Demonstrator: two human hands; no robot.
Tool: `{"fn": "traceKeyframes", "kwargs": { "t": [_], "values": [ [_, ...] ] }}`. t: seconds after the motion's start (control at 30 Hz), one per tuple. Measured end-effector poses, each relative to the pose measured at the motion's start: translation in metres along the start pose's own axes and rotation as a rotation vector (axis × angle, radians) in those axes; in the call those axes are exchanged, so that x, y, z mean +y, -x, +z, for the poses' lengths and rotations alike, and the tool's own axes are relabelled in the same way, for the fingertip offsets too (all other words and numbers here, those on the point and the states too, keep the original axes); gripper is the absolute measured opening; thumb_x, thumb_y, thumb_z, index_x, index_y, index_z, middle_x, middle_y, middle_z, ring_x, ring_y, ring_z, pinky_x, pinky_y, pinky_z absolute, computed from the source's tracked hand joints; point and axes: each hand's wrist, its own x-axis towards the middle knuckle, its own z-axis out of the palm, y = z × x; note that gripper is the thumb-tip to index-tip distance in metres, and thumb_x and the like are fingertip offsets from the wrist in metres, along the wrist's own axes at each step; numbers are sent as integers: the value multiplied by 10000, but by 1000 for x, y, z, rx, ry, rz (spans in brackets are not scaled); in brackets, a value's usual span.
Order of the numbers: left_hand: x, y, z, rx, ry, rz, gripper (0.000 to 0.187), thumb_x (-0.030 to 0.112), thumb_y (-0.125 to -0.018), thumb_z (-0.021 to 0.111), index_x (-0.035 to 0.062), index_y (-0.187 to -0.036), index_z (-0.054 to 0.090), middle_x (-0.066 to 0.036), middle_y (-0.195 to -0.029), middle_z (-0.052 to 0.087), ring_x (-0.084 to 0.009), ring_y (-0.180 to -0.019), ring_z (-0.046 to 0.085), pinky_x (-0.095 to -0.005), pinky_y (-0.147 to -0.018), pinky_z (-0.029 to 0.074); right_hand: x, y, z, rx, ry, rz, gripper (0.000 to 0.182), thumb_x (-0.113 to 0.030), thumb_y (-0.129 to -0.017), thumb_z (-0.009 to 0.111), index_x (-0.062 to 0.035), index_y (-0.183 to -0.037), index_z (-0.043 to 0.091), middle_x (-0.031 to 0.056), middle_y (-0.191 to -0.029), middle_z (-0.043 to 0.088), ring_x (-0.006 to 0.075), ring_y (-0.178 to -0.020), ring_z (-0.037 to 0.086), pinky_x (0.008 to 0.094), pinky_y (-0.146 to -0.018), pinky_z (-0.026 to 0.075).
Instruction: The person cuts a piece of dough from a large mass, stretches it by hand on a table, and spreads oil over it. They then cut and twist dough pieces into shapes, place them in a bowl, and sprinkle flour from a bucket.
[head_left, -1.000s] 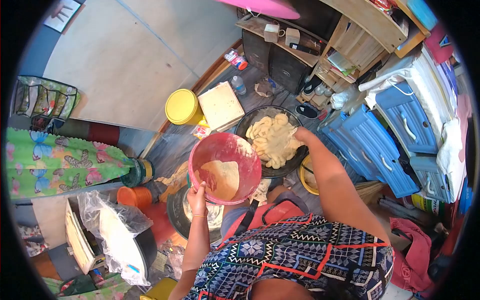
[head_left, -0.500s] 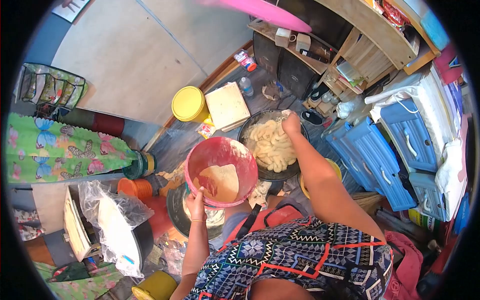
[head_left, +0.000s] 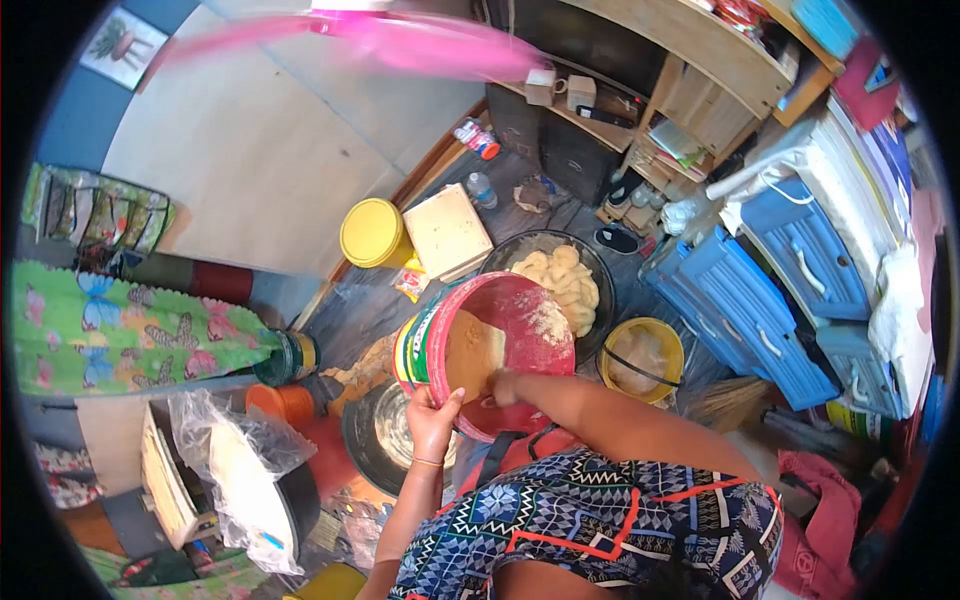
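Observation:
A red bucket (head_left: 535, 330) with a green and white label is tilted in front of me, with tan powder (head_left: 474, 350) inside. My left hand (head_left: 434, 424) grips its rim on the near left side. Inside the bucket, beside the powder, is my right hand (head_left: 507, 388); it is blurred and its fingers are hard to make out. Beyond the bucket, a black basin (head_left: 606, 290) holds pale twisted dough pieces (head_left: 565, 279), partly covered by the bucket. A second dark basin (head_left: 358, 432) with whitish residue sits under my left hand.
A yellow bucket (head_left: 640, 352) with a plastic bag stands to the right, near blue drawers (head_left: 730, 310). Ahead are a yellow-lidded tub (head_left: 372, 233), a square board (head_left: 447, 231) and a water bottle (head_left: 482, 190). Pink fan blades (head_left: 430, 45) blur overhead.
My right hand has moved from the dough basin back into the red bucket. The bucket has shifted right and tilted, now overlapping the dough basin and showing its label.

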Motion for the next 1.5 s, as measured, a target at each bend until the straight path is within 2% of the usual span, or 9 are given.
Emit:
{"fn": "traceKeyframes", "kwargs": {
  "t": [0.1,0.23,0.33,0.57,0.9,0.97,1.03,1.17,1.5],
  "values": [
    [0,1,3,-62,-50,-22,118,33,-777,688,22,-825,580,-7,-784,614,-57,-675,535,-216,-618,436,8,-13,16,-24,-174,-101,406,-377,-788,605,-94,-1079,619,151,-969,628,315,-941,588,398,-845,451],
    [-7,-5,-6,-71,-200,-20,173,29,-774,687,-7,-920,602,-47,-881,648,-84,-747,572,-233,-694,459,22,0,-39,598,-150,416,715,-464,-765,603,-74,-1328,400,181,-1334,413,300,-1245,372,405,-1056,253],
    [26,1,9,-127,-129,82,169,36,-775,680,-3,-918,597,-38,-875,643,-80,-763,560,-233,-710,451,52,-47,-19,851,-34,181,815,-487,-752,608,-53,-1373,309,182,-1403,328,346,-1295,296,395,-1088,206],
    [52,-14,35,-131,-106,75,181,75,-798,667,68,-714,506,46,-685,495,-40,-613,408,-213,-566,365,18,-20,21,358,-351,256,581,-255,-718,625,-99,-1263,498,189,-1231,533,314,-1111,528,389,-948,406],
    [-15,-29,0,-16,8,-67,120,110,-830,638,39,-765,565,33,-722,539,-57,-629,447,-222,-579,370,53,84,-121,529,-766,202,280,-115,-731,677,-29,-996,643,116,-904,662,191,-673,630,351,-540,513],
    [-38,-28,-22,-13,-47,-78,105,114,-831,627,18,-819,585,11,-763,578,-76,-651,497,-230,-610,407,81,125,-141,643,-1129,89,369,-192,-719,693,28,-1006,623,125,-907,668,212,-832,627,337,-738,484],
    [-66,-30,-40,51,17,-173,138,97,-792,669,-5,-873,623,-27,-820,626,-93,-708,547,-244,-655,431,55,177,-173,1072,-980,543,313,-162,-742,648,18,-997,626,166,-937,663,291,-896,628,379,-784,473],
    [-82,-27,-61,120,57,-258,100,120,-816,621,30,-826,579,-26,-752,591,-115,-627,548,-255,-570,447,196,157,-113,563,-342,998,315,-101,-764,526,51,-1033,587,264,-1057,590,401,-995,563,425,-833,463],
    [-86,-18,-83,233,107,-291,122,133,-791,624,27,-806,563,-28,-727,589,-126,-605,546,-257,-544,442,189,144,-94,1136,-427,1032,296,-55,-728,592,-33,-1023,605,201,-1063,594,367,-991,572,396,-840,471]
  ]
}}
